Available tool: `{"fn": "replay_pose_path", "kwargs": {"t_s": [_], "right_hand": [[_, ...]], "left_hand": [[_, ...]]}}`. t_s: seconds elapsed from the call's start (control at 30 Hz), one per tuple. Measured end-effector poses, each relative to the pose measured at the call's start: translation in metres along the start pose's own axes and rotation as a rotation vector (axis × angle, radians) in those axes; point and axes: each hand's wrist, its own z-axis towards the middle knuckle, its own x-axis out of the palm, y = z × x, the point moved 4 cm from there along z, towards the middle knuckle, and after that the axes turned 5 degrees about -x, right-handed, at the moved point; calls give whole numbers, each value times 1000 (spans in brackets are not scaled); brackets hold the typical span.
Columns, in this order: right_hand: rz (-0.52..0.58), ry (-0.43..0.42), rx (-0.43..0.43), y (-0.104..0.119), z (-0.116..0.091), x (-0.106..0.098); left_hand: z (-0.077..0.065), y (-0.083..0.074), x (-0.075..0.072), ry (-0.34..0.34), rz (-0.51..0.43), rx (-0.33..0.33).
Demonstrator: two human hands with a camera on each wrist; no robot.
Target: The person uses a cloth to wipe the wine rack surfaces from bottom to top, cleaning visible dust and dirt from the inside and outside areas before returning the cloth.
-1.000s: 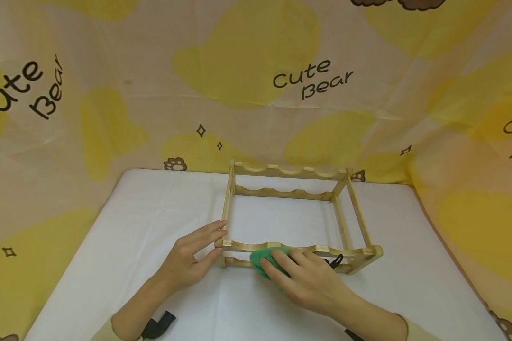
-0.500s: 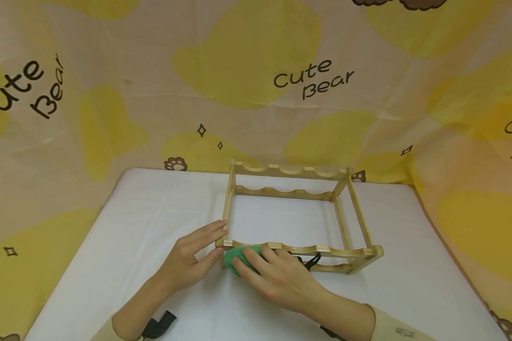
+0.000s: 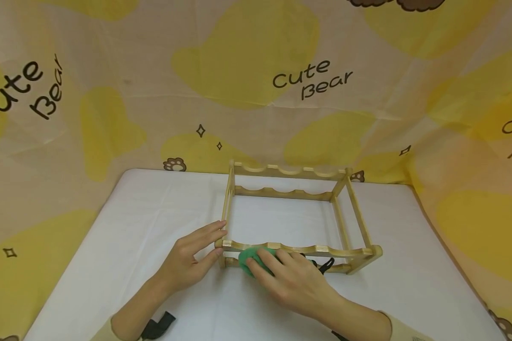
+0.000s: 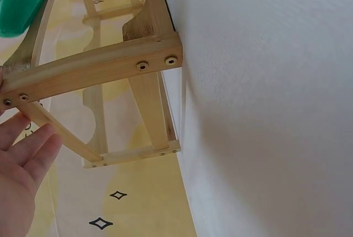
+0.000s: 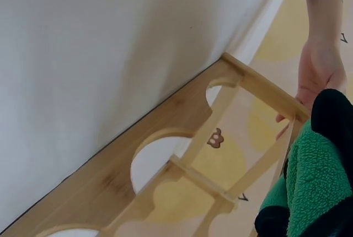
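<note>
A pale wooden wine rack (image 3: 347,251) with scalloped rails stands on the white table. My left hand (image 3: 187,260) holds its near left corner, thumb in front and fingers against the side rail. In the left wrist view, the fingers (image 4: 41,151) lie nearly straight beside the rack's end. My right hand (image 3: 290,279) grips a green terry cloth (image 3: 245,263) and presses it on the front top rail, left of the middle. Black patches and a black loop (image 3: 326,266) belong to the cloth, which fills the lower right of the right wrist view (image 5: 320,176). My right palm is hidden.
The white table (image 3: 111,265) extends around the rack. Behind and at both sides hangs a yellow patterned fabric (image 3: 247,57), close to the rack's back rail. A black wrist strap piece (image 3: 160,326) sits at my left wrist.
My right hand slid the cloth left along the front rail to near the left corner, then came partway back right. My left hand and the rack have stayed put.
</note>
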Motion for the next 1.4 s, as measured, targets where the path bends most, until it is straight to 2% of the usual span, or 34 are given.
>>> {"fn": "replay_pose_path", "kwargs": {"t_s": [0.2,0.37,0.57,1.13,1.4], "right_hand": [[31,23,30,-9,-20,-10],[65,25,52,-16,-33,-16],[70,36,66,-22,-46,-22],[112,30,145,-42,-100,-48],[71,111,216,-51,-125,-60]], "left_hand": [[-1,0,0,6,4,-10],[-1,0,-1,-8,0,6],[-1,0,-1,-17,-10,27],[-1,1,0,-13,-10,23],[1,0,1,-16,-18,34]]}}
